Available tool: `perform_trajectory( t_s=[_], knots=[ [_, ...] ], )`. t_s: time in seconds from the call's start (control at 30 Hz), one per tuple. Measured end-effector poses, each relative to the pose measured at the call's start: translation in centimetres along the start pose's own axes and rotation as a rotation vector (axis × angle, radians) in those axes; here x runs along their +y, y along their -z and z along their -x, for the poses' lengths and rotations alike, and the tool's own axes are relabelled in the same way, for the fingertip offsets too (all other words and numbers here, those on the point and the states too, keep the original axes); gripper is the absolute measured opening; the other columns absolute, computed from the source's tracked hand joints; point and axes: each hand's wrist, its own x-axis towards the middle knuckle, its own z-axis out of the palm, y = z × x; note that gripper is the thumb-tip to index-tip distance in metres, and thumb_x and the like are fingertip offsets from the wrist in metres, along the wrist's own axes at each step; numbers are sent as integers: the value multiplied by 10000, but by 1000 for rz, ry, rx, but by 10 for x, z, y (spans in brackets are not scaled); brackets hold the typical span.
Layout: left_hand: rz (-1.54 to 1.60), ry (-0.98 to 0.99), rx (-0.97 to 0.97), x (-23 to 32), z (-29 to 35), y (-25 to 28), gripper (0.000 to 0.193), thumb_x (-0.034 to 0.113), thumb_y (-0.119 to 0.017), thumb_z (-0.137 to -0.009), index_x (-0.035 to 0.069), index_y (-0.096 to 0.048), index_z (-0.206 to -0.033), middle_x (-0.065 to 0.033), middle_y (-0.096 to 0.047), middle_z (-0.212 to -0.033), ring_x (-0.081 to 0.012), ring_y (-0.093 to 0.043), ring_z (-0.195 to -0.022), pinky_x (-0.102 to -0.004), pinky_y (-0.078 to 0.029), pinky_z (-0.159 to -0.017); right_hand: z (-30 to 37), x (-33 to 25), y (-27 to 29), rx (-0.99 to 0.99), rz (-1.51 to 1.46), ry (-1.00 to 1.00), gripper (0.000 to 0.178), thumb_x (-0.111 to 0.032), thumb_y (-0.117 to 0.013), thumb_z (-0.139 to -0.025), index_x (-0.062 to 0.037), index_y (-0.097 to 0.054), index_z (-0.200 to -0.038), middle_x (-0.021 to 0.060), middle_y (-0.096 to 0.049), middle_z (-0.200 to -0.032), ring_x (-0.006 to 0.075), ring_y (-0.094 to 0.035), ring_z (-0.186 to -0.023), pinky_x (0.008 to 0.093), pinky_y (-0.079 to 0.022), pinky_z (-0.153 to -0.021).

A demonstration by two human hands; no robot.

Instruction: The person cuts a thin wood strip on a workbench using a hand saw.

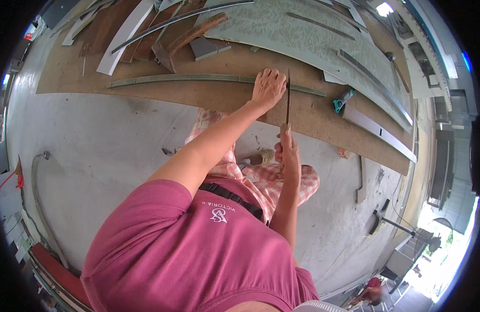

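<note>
A long, thin grey-green strip [183,78] lies across the brown work board [162,96], running from left to right. My left hand [269,89] is closed over it toward its right end and presses it down. Just right of those fingers, a narrow dark hand saw [288,104] crosses the strip, its blade seen almost edge-on. My right hand [289,154] grips the saw's handle in front of the board's near edge. How deep the blade sits in the strip cannot be made out.
A wooden-handled hatchet-like tool [190,37], a grey offcut [206,48] and long boards lie beyond the strip. To the right are a teal-handled tool [343,100], a silver metal bar [378,131] and a large patterned green sheet [281,31]. Concrete floor [94,151] shows below.
</note>
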Motion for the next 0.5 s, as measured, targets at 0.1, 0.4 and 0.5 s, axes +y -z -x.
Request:
perform_trajectory(
  t_s=[0.1, 0.4, 0.5],
  knots=[
    [-5, -15, 8, 1, 0, 0, 122, 159, -644, -816, 112, -540, -862, -58, -562, -899, -260, -536, -890, -404, -421, -748, 9, 15, 8, -60, -68, -47, 498, -554, -486, -949, -61, -508, -1014, -44, -386, -617, 42, -301, -463, 206, -254, -406],
    [-6, -30, 46, -2, 1, -3, 127, 162, -646, -815, 113, -540, -862, -60, -559, -894, -261, -537, -887, -407, -425, -742, -4, -2, -1, -54, -27, -24, 499, -553, -457, -960, -60, -499, -1023, -47, -379, -612, 47, -299, -466, 214, -239, -410],
    [-6, -25, 42, 1, -1, -4, 129, 167, -648, -814, 113, -540, -861, -60, -558, -888, -263, -538, -887, -407, -427, -746, 4, 14, 8, -38, -38, -22, 514, -538, -477, -957, -29, -529, -1004, -27, -399, -618, 61, -319, -461, 233, -250, -412]
  ],
)
